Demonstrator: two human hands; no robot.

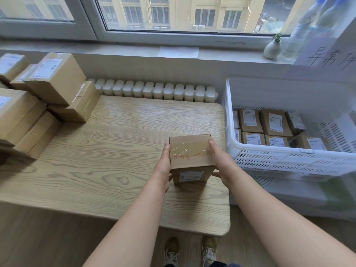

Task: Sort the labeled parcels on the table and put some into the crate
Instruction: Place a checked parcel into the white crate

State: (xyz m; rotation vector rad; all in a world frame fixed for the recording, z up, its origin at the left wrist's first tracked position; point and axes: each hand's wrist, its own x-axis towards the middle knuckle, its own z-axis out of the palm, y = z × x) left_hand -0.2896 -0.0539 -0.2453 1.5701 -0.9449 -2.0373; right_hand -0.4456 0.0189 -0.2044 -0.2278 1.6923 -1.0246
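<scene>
A box (190, 158) sits low and right of centre in the frame, over the right end of the table (115, 141), clasped between both hands. The left hand (164, 166) lies along its left side with fingers stretched forward and the thumb hooked round the near face. The right hand (221, 162) grips the right side the same way. Clear tape and red writing cross the top, and a label faces the camera. Whether the box touches the table I cannot tell. At the right stands a white crate (269, 157) with labelled parcels (273, 122) inside. A stack (54, 78) of boxes fills the upper left. A radiator (154, 91) runs behind the table.
</scene>
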